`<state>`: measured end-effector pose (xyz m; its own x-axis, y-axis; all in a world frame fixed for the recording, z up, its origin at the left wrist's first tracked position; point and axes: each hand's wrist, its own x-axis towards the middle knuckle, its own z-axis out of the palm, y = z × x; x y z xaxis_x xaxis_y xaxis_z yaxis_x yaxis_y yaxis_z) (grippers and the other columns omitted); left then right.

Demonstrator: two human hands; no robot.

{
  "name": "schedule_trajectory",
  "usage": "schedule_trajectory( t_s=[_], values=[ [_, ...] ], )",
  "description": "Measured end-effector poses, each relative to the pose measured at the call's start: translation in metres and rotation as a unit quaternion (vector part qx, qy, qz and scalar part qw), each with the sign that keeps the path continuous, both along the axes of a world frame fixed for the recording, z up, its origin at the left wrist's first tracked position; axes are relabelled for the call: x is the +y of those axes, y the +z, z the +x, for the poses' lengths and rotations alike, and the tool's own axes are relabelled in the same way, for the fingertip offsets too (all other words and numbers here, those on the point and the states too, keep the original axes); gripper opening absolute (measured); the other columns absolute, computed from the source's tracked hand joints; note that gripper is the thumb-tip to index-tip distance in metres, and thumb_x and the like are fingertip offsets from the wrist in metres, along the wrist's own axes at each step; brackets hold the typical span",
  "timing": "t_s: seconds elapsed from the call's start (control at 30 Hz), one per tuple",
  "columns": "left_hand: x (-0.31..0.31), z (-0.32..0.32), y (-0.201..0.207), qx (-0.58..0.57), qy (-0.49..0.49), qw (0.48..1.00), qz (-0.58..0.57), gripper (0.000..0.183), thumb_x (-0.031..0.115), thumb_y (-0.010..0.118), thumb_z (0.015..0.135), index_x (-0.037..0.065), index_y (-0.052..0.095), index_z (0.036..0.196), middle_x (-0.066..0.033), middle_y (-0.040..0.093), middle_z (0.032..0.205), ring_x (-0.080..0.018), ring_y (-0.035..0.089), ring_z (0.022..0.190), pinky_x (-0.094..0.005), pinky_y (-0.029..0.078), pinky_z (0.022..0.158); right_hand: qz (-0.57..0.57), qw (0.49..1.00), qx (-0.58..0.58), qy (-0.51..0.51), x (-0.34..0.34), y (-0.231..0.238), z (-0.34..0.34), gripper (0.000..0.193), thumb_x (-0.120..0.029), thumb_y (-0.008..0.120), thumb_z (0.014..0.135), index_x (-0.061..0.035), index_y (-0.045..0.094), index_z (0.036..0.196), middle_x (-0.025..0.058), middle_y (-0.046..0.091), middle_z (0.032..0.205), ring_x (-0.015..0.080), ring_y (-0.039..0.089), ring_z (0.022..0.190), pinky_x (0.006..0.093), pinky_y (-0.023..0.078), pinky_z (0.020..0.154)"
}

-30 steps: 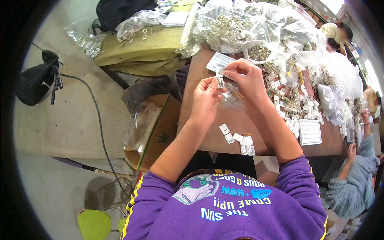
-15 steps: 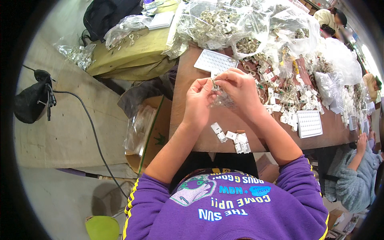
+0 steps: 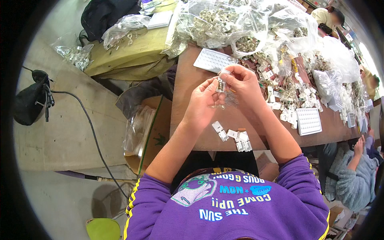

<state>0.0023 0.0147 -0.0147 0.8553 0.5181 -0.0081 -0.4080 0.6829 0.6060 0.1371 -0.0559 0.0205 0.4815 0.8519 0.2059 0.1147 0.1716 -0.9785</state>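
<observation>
Both of my hands meet above the brown table (image 3: 192,132). With bent fingers, my left hand (image 3: 203,98) pinches a small clear packet (image 3: 220,85) with a metallic-looking piece in it; its exact kind is too small to make out. My right hand (image 3: 245,83) is closed on the packet's upper end, thumb against fingers. More clear plastic hangs blurred beneath the fingers. Just beyond the hands lies a white display card (image 3: 214,59) with rows of slots. Nearer me, several small white cards (image 3: 240,138) rest by the table edge, beside a small orange-brown strip (image 3: 241,129).
Large clear bags (image 3: 216,26) of small metallic pieces fill the table's far side. To the right spreads a heap of small white-tagged pieces (image 3: 296,94), with another slotted white card (image 3: 309,121). A cardboard box (image 3: 160,120) stands left. A co-worker in a fluffy blue sleeve (image 3: 352,176) sits right.
The small packet has come into clearer view between my fingers. My right hand has shifted slightly up and right, and my left hand has turned more open toward me.
</observation>
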Motion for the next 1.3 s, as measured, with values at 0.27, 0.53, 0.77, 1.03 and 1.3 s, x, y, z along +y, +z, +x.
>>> schedule_trajectory(
  t_s=[0.27,0.53,0.77,1.03,1.3],
  values=[
    [-0.004,-0.001,0.009,0.027,0.083,0.996,0.018,0.015,0.017,0.055,0.098,0.004,0.059,0.106,-0.0011,0.061,0.086,-0.0085,0.057,0.07,-0.0242,0.048,0.064,0.163,0.926,-0.333,-0.076,0.0,-0.006,-0.003,0.014,-0.005,0.073,0.075,-0.005,0.072,0.089,0.0087,0.066,0.082,0.0189,0.064,0.069,0.0284,0.051,0.06],
    [-0.007,-0.001,0.008,0.033,0.119,0.985,0.122,0.011,0.012,0.057,0.097,0.003,0.057,0.104,-0.0021,0.062,0.09,-0.0085,0.056,0.068,-0.0226,0.047,0.063,0.15,0.909,-0.364,-0.138,-0.003,-0.009,-0.008,0.009,-0.006,0.074,0.075,-0.0038,0.071,0.083,0.0062,0.066,0.078,0.0143,0.06,0.065,0.0259,0.047,0.056],
    [-0.009,-0.002,0.012,0.096,0.162,0.942,0.278,0.012,0.014,0.056,0.097,0.004,0.056,0.105,-0.0024,0.062,0.089,-0.0085,0.056,0.071,-0.0238,0.047,0.064,0.087,0.964,-0.229,-0.106,-0.006,-0.007,-0.011,0.013,-0.008,0.074,0.074,-0.0052,0.072,0.087,0.0064,0.065,0.076,0.018,0.061,0.065,0.0271,0.048,0.056],
    [0.002,-0.006,-0.002,-0.094,-0.056,0.988,-0.111,0.019,0.023,0.045,0.102,0.008,0.056,0.109,-0.0021,0.061,0.098,-0.0138,0.059,0.084,-0.0299,0.047,0.075,0.254,0.796,-0.549,-0.026,-0.002,0.008,0.009,0.036,-0.025,0.078,0.065,-0.0081,0.073,0.097,0.0035,0.064,0.09,0.0211,0.063,0.075,0.0331,0.051,0.067],
    [-0.002,-0.002,-0.004,-0.038,-0.014,0.995,-0.095,0.023,0.026,0.045,0.102,0.008,0.055,0.113,-0.0026,0.059,0.106,-0.0126,0.057,0.094,-0.0306,0.047,0.08,0.22,0.782,-0.582,-0.038,-0.003,0.003,0.003,0.027,-0.017,0.075,0.072,-0.0066,0.069,0.096,0.0045,0.063,0.086,0.0211,0.063,0.073,0.0316,0.052,0.062]
  ],
)
